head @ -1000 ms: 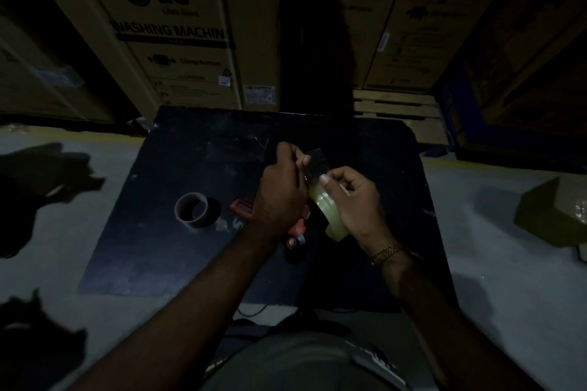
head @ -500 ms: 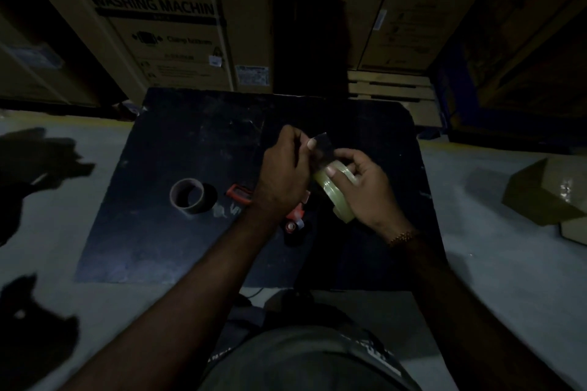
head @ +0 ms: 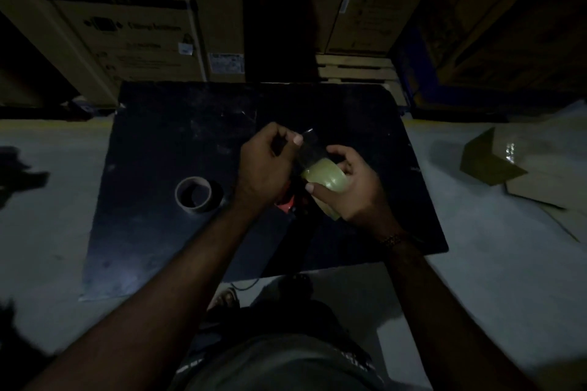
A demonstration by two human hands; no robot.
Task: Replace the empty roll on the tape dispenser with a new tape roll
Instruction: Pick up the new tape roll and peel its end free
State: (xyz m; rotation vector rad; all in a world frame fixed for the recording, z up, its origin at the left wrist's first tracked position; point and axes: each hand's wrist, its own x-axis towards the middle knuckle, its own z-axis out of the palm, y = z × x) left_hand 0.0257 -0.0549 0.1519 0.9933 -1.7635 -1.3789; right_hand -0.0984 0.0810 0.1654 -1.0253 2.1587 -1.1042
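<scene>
Right hand (head: 352, 187) grips the new tape roll (head: 327, 182) by its edges, fingers curled around it, above the black board (head: 165, 149). Left hand (head: 266, 165) pinches the peeled free end of tape (head: 309, 147) between thumb and fingers, likely to draw out a lead for threading. The red dispenser (head: 286, 205) lies beneath the hands, mostly hidden. The empty core (head: 193, 194) sits apart on the left. Versus half a second ago: grips unchanged, strip drawn slightly longer.
</scene>
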